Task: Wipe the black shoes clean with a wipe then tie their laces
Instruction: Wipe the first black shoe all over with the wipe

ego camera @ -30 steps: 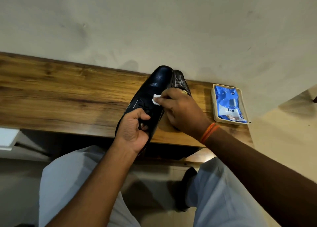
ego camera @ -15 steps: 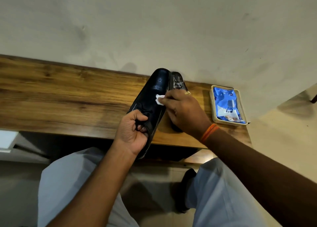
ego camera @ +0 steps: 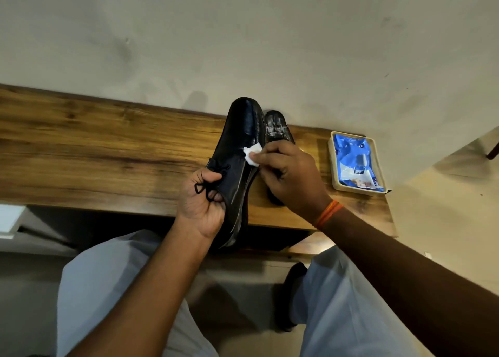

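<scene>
- A black shoe (ego camera: 237, 151) was held tipped on its side over the near edge of the wooden shelf (ego camera: 108, 146), at about 12 o'clock from the person's lap.
- Its long axis ran from heel at 6 o'clock to toe at roughly 12 to 1 o'clock, with the toe pointed at the wall.
- The left hand (ego camera: 202, 202) was curled round the shoe near its opening, with loose laces (ego camera: 208, 187) caught among the fingers.
- The right hand (ego camera: 289, 175) was pinched on a small white wipe (ego camera: 252, 154), which was pressed to the shoe's upper.
- The second shoe (ego camera: 276, 128) was set just beside it, at 3 o'clock of the first, toe pointed the same way; its heel was hidden by the right hand.
- The leather was judged stiff at the sole, smooth and likely slick where wet, so a hold at the collar or heel seemed soundest.
- The laces were judged soft and limp, best taken near their ends.
- A tray (ego camera: 334, 167) holding a blue wipes packet (ego camera: 353, 156) was seen at 3 o'clock.
</scene>
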